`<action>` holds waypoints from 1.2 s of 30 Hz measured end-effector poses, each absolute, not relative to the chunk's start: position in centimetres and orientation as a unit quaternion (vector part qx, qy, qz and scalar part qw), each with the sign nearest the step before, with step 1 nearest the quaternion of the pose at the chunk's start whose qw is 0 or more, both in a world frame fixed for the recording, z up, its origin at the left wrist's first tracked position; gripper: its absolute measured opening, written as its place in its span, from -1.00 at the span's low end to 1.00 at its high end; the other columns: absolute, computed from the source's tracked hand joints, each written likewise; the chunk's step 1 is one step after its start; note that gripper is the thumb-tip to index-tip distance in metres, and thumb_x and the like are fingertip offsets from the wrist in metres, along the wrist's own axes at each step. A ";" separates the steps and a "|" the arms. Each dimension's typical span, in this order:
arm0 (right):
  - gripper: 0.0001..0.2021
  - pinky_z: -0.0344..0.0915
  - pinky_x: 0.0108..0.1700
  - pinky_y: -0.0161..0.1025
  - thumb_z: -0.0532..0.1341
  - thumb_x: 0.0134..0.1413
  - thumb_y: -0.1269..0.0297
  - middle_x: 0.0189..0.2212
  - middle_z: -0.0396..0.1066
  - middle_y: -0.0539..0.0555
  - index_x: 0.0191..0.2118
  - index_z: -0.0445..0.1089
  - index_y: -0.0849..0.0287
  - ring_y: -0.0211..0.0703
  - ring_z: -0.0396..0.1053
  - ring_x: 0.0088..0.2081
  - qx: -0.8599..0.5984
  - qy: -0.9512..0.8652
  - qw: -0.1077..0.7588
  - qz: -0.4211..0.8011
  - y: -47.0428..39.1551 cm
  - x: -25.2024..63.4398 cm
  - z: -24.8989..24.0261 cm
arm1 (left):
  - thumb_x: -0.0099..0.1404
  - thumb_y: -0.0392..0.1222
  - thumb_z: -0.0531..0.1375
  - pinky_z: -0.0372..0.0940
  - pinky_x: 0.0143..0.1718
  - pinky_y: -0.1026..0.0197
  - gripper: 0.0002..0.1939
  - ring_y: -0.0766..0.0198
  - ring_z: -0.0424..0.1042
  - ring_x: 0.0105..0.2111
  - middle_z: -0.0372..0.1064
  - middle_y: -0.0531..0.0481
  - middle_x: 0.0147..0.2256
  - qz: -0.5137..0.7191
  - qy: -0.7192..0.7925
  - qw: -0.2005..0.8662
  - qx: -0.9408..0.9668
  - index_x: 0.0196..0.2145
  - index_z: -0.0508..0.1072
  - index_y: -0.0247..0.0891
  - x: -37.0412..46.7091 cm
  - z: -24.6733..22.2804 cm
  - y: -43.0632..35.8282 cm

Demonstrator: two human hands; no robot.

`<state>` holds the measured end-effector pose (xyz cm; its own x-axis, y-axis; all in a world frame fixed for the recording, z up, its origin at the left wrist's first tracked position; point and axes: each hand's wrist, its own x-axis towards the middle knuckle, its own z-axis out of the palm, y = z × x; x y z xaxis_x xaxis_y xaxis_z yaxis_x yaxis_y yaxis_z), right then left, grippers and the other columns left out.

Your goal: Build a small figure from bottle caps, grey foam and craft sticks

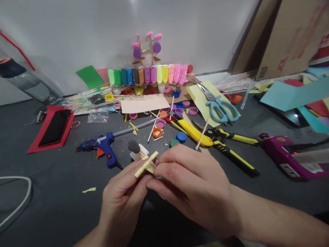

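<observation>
My left hand (124, 197) is closed around a small craft model of paper and wooden sticks. A pale yellow paper strip (146, 164) runs along the model's near side, between the fingertips. From its far end stick out a dark grey rounded piece (134, 146) and white flat parts (144, 150). My right hand (191, 181) pinches the model's right side with fingers bent and pressed together. Its fingertips and part of the model are hidden behind the knuckles.
A blue glue gun (105, 145) lies left of the hands. Beyond them are colourful caps (181, 137), a yellow cutter knife (194, 131), pliers (231, 151), scissors (218, 106) and clay packets (149, 74). A phone (55, 127) rests on red paper; a purple device (285, 157) sits right.
</observation>
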<state>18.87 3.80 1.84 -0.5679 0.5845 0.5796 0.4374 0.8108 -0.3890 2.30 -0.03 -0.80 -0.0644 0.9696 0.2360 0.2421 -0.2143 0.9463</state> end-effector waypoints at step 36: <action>-0.86 0.26 -0.43 -0.42 0.18 0.10 0.51 -0.50 0.39 -0.05 -0.45 0.36 0.21 -0.34 0.33 -0.47 -0.429 -0.703 0.415 0.386 4.2 18.0 0.6 | 0.05 -0.27 0.39 0.43 -0.45 0.39 -0.84 0.26 0.54 -0.48 0.60 0.03 -0.44 0.517 0.570 0.502 0.395 -0.35 0.70 -0.09 3.2 -0.2 0.0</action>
<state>17.97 4.18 0.64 -0.2872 0.9237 0.2537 0.2828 0.3348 -0.8988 3.17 0.05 -0.18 -0.1843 0.9692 -0.1635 -0.0682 0.1534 0.9858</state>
